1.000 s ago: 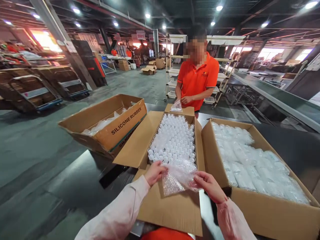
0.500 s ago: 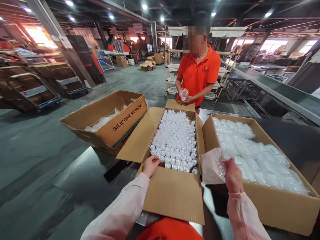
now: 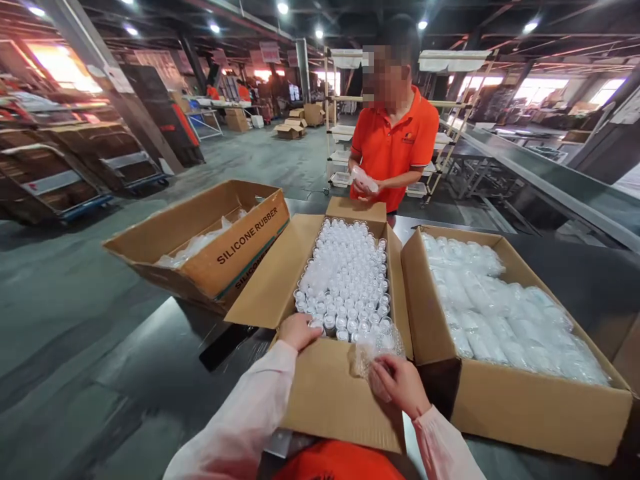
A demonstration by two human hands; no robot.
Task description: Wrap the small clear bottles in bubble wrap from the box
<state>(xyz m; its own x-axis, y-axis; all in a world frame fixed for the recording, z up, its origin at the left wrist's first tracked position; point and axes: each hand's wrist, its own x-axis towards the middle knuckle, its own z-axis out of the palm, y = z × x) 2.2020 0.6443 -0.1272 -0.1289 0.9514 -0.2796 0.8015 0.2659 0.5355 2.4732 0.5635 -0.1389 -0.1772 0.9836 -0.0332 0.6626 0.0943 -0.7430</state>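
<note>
Three cartons stand open; right hand holds, apparently, one bag.

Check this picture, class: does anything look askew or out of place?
The carton marked SILICONE RUBBER does: it sits at an angle to the middle carton and seems to overhang the table. Nothing looks spilled.

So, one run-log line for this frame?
left hand: at small containers | right hand: holding bubble wrap | co-worker: holding wrapped item | packed box: right side
</note>
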